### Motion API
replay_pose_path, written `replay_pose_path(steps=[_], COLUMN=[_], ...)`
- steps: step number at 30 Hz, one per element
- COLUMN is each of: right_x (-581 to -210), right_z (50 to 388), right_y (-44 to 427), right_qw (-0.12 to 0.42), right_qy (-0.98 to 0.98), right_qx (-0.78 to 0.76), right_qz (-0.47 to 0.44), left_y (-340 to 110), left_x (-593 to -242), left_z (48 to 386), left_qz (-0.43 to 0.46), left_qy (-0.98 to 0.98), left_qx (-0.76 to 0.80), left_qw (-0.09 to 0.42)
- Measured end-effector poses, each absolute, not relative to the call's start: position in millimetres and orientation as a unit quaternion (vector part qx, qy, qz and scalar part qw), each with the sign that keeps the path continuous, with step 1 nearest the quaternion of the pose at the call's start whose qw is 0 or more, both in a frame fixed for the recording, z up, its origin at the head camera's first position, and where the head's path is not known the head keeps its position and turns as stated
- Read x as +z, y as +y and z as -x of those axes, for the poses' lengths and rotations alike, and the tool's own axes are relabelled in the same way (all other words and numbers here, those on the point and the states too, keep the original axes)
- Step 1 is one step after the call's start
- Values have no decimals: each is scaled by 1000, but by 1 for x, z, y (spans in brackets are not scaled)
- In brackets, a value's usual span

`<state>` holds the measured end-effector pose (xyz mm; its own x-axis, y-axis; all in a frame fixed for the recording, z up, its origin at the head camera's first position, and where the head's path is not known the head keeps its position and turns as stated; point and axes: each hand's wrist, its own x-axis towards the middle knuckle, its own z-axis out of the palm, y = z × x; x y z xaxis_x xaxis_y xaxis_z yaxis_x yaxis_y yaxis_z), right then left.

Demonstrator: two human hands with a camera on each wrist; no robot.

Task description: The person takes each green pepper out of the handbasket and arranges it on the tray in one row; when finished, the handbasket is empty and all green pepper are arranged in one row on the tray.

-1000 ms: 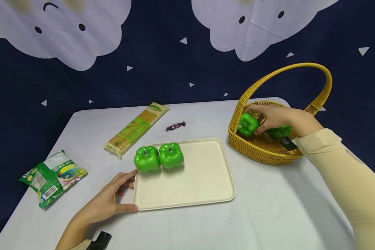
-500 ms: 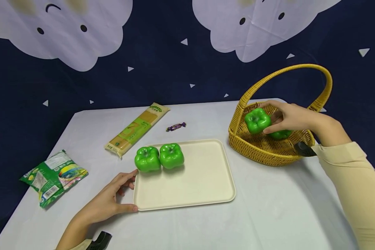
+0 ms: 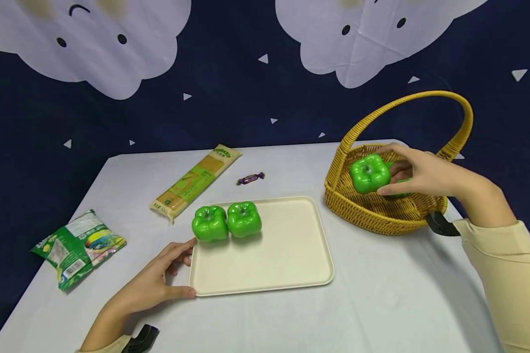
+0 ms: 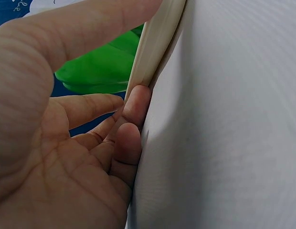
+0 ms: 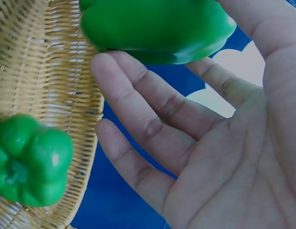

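My right hand [image 3: 428,171] holds a green bell pepper [image 3: 370,173] between thumb and fingers, above the yellow wicker basket [image 3: 380,223]. Another green pepper [image 5: 36,160] lies in the basket, seen in the right wrist view and mostly hidden by the hand in the head view. My left hand [image 3: 152,279] touches the left edge of a cream tray [image 3: 287,260] with spread thumb and fingers; in the left wrist view the fingertips [image 4: 138,102] rest against the tray's side. Two green peppers [image 3: 227,223] stand side by side at the tray's back left.
A pack of noodles [image 3: 196,181] lies behind the tray, with a purple wrapped candy [image 3: 251,178] to its right. On the far left is a green snack bag [image 3: 79,249]. The basket's tall handle [image 3: 406,100] arches over it.
My right hand has lifted the pepper from the basket's left side and drawn it slightly right and toward me. The left hand stays at the tray's edge.
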<state>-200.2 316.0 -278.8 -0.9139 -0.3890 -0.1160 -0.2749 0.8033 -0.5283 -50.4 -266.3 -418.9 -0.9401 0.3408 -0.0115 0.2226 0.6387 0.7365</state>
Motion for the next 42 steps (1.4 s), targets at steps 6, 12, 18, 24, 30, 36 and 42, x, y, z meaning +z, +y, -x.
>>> replay_pose_path(steps=[6,12,18,24,30,36,42], right_x=[-275,-277,-286,-299,-309,-315,-322], right_z=[189,183,182,181,181,184,189], right_y=[307,288,268,250,234,220,204], right_qw=[118,118,113,114,137,159,188], right_qy=[936,918,909,905,891,884,868], right_qx=[-279,-317,-327,-319,-342,-351,-366], right_qz=[178,207,233,258,266,264,277], left_y=[-266,-266,-265,-266,-266,-267,-266], left_x=[-418,-417,-417,-417,-417,-418,-418], left_z=[51,51,51,52,52,52,51], left_qz=[-159,-150,-148,-148,-148,-146,-146], left_qy=[901,903,904,903,904,903,901], left_qx=[396,394,393,394,392,395,398], left_qw=[74,81,83,85,83,87,88])
